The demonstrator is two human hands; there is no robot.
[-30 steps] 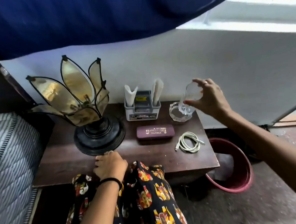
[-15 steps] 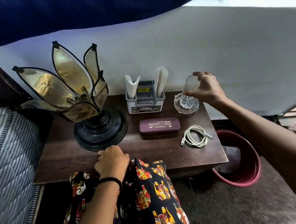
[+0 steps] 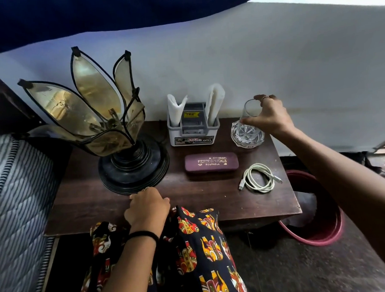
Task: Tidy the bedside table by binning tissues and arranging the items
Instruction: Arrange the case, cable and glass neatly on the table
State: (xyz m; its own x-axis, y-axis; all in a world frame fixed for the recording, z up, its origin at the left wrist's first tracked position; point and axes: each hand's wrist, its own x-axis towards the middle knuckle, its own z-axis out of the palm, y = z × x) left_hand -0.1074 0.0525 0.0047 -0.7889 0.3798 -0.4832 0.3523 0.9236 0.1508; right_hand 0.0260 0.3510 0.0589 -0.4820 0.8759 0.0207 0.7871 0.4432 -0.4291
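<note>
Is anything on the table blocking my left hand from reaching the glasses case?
Nothing visible does. The left hand rests at the table's front edge beside the lamp base; bare wood lies between it and the glasses case.

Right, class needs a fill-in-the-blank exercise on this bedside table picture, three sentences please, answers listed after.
1. The right hand grips a clear ____ standing in the glass dish.
2. The coiled white cable lies to the right of the maroon ____ case.
3. Beside the table, on the floor, stands a red ____.

Answers: glass; spectacle; bin
</note>
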